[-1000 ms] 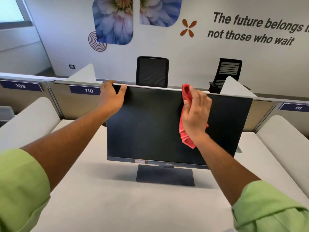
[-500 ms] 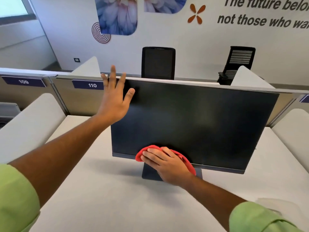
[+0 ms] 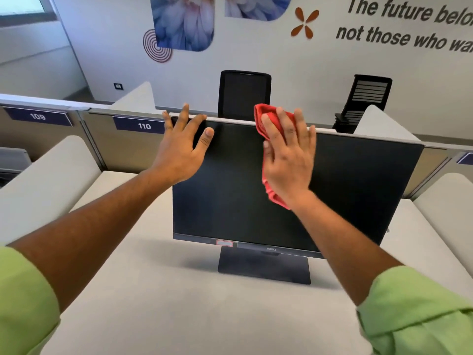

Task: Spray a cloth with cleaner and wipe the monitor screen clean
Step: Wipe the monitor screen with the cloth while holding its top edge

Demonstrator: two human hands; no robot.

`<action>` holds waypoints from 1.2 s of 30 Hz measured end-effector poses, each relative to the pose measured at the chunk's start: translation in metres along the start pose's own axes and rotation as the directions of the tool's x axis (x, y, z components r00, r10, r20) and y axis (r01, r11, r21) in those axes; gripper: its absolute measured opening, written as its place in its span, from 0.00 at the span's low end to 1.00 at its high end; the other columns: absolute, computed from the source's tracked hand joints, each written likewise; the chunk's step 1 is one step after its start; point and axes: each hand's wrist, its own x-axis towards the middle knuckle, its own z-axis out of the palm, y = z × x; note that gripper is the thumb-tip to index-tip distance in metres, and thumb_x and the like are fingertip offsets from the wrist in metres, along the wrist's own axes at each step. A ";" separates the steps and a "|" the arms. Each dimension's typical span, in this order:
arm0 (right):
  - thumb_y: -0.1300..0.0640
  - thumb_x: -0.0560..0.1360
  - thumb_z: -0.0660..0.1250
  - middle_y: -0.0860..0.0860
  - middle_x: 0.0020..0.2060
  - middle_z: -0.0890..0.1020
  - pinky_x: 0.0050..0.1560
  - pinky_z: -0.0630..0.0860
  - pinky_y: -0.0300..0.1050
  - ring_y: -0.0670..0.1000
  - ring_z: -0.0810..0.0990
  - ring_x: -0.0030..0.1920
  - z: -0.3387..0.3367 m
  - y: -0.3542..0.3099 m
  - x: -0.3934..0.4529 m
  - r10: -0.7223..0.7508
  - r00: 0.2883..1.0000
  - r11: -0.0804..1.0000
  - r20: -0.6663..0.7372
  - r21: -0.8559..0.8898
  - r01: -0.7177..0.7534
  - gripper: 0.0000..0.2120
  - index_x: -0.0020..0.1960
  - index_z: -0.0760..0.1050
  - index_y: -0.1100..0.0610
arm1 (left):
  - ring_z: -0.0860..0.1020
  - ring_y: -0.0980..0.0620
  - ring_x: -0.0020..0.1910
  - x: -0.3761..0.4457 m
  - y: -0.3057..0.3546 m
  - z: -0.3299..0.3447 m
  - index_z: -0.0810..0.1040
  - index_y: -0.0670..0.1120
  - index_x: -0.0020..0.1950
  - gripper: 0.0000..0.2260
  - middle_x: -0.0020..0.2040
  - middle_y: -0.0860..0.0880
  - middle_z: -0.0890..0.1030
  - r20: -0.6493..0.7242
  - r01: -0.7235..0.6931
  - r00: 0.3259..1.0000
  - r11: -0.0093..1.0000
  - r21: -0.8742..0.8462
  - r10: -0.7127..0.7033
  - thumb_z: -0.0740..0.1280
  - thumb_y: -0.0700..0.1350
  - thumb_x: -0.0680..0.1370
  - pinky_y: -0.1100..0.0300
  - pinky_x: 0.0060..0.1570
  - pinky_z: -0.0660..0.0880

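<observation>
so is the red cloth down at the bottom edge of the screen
No, the right hand presses the red cloth flat against the top part of the monitor, near its upper edge.

A red cloth (image 3: 263, 121) on the black monitor screen (image 3: 230, 190), lime-green sleeves (image 3: 419, 316), pale grey desk (image 3: 179, 316).

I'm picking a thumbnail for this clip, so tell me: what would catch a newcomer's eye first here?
The red cloth, pressed flat by the right hand against the upper middle of the dark monitor, stands out most. The left hand rests with fingers spread on the monitor's top left corner. Behind, a wall carries blue flower pictures and large dark lettering.
</observation>
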 end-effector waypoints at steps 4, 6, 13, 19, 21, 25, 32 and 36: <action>0.45 0.84 0.61 0.49 0.85 0.56 0.82 0.51 0.66 0.58 0.49 0.86 0.025 -0.061 -0.035 -0.140 0.983 0.990 0.122 0.049 0.135 0.31 0.85 0.58 0.46 | 0.38 0.37 0.80 -0.003 -0.007 -0.003 0.62 0.55 0.79 0.33 0.83 0.51 0.48 0.008 0.028 1.000 1.000 -0.005 -0.028 0.47 0.70 0.78 0.36 0.75 0.53; 0.45 0.85 0.60 0.50 0.86 0.52 0.83 0.50 0.65 0.58 0.45 0.86 0.037 -0.078 -0.063 -0.270 0.935 0.963 0.228 0.083 0.258 0.32 0.86 0.54 0.47 | 0.38 0.39 0.80 -0.002 -0.009 -0.007 0.62 0.55 0.79 0.34 0.83 0.51 0.48 0.036 0.050 0.998 0.999 -0.014 -0.049 0.45 0.70 0.77 0.36 0.75 0.52; 0.51 0.85 0.61 0.51 0.86 0.46 0.83 0.49 0.64 0.59 0.41 0.85 0.064 -0.081 -0.158 -0.645 0.593 0.732 0.482 0.165 0.661 0.36 0.87 0.47 0.50 | 0.40 0.39 0.80 0.001 -0.011 -0.023 0.62 0.56 0.80 0.35 0.83 0.52 0.50 0.122 0.059 0.991 0.998 -0.024 -0.055 0.44 0.70 0.77 0.37 0.76 0.50; 0.60 0.81 0.60 0.48 0.86 0.52 0.84 0.44 0.64 0.56 0.45 0.86 0.045 -0.035 -0.150 -0.744 0.483 0.622 0.462 0.214 0.753 0.34 0.85 0.55 0.48 | 0.40 0.39 0.80 -0.001 0.005 -0.021 0.63 0.56 0.79 0.35 0.83 0.52 0.50 0.108 0.037 0.994 0.998 -0.046 -0.032 0.45 0.69 0.77 0.36 0.75 0.52; 0.61 0.80 0.59 0.47 0.86 0.54 0.83 0.49 0.65 0.55 0.48 0.86 0.031 -0.014 -0.130 -0.678 0.611 0.703 0.408 0.118 0.701 0.35 0.85 0.57 0.47 | 0.41 0.38 0.80 0.001 0.005 -0.019 0.64 0.56 0.79 0.34 0.83 0.52 0.52 0.091 0.035 0.995 0.998 -0.057 -0.030 0.45 0.70 0.77 0.36 0.75 0.51; 0.61 0.79 0.63 0.46 0.84 0.60 0.82 0.52 0.67 0.55 0.54 0.85 -0.001 0.029 -0.063 -0.477 0.849 0.865 0.228 -0.052 0.500 0.35 0.84 0.61 0.45 | 0.41 0.37 0.80 0.003 0.001 -0.013 0.65 0.56 0.78 0.34 0.83 0.50 0.53 0.068 0.019 0.998 0.999 -0.047 -0.016 0.46 0.70 0.77 0.37 0.76 0.49; 0.62 0.82 0.64 0.51 0.83 0.62 0.82 0.57 0.62 0.57 0.56 0.85 -0.010 0.036 -0.019 -0.112 0.994 0.992 -0.020 -0.056 0.110 0.31 0.83 0.63 0.51 | 0.42 0.36 0.80 0.008 0.000 -0.004 0.67 0.55 0.76 0.33 0.82 0.48 0.56 0.027 0.008 1.000 0.998 -0.054 -0.007 0.47 0.70 0.78 0.39 0.77 0.46; 0.64 0.80 0.61 0.49 0.83 0.62 0.81 0.58 0.63 0.56 0.57 0.84 0.022 -0.012 -0.081 -0.341 0.928 0.940 0.149 0.036 0.340 0.33 0.83 0.63 0.50 | 0.47 0.36 0.80 0.010 -0.011 0.001 0.68 0.54 0.75 0.32 0.80 0.47 0.60 -0.007 -0.015 1.000 1.000 -0.016 0.015 0.46 0.70 0.79 0.39 0.78 0.45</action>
